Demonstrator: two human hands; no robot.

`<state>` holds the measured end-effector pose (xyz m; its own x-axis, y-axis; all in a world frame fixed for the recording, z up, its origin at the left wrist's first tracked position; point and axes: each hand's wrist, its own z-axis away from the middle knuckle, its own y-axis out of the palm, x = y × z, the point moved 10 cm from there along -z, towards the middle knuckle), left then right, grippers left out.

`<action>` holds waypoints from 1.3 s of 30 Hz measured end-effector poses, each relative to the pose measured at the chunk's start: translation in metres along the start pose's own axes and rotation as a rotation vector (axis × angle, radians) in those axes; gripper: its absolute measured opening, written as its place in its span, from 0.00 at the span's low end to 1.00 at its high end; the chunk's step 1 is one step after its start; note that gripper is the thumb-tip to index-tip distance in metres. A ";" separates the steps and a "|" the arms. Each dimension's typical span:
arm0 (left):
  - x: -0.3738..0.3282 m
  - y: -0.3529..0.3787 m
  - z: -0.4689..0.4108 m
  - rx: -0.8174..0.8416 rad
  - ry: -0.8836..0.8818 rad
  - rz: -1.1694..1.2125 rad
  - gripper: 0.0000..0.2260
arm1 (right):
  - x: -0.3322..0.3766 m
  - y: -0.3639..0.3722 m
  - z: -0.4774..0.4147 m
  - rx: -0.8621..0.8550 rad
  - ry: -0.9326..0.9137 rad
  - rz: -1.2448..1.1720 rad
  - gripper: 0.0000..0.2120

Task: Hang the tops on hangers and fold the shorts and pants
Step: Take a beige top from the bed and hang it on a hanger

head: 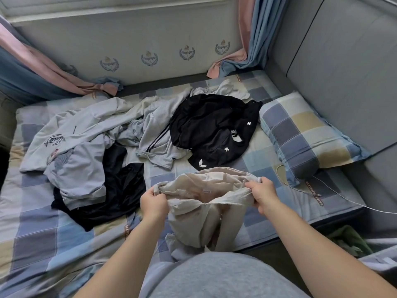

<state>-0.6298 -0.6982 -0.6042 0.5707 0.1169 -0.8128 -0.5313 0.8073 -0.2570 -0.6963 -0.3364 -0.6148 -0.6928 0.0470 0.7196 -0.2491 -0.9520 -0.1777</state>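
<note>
1. It was a bedroom in a home: a bed [71,244] covered in a checked sheet [264,160] of blue, grey and cream filled most of the view.
2. A pillow [305,134] in the same checked cloth lay at the bed's right end, against a grey padded panel [343,61].
3. Pink and blue curtains [253,35] hung down at both far corners, their hems resting on the bed.
4. The far wall [129,39] bore a row of printed crests [149,58] below a pale ledge [107,14].
5. Loose clothes [81,130], light and black, lay strewn over the sheet, and a thin white cable [365,206] trailed beside the pillow.
</note>
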 end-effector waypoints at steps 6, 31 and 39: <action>0.024 -0.020 -0.009 -0.122 -0.090 -0.123 0.08 | -0.006 -0.015 -0.009 -0.098 -0.067 0.051 0.05; 0.071 -0.021 -0.013 0.364 -0.298 -0.217 0.08 | -0.142 -0.008 0.065 0.007 0.280 0.180 0.14; 0.064 -0.030 0.006 0.698 -0.516 0.141 0.15 | -0.186 0.065 0.154 -0.003 0.376 -0.787 0.19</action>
<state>-0.5738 -0.7111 -0.6452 0.8301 0.3533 -0.4315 -0.2107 0.9151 0.3439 -0.4790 -0.4533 -0.6572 -0.4960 0.7881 0.3646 -0.7511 -0.6001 0.2754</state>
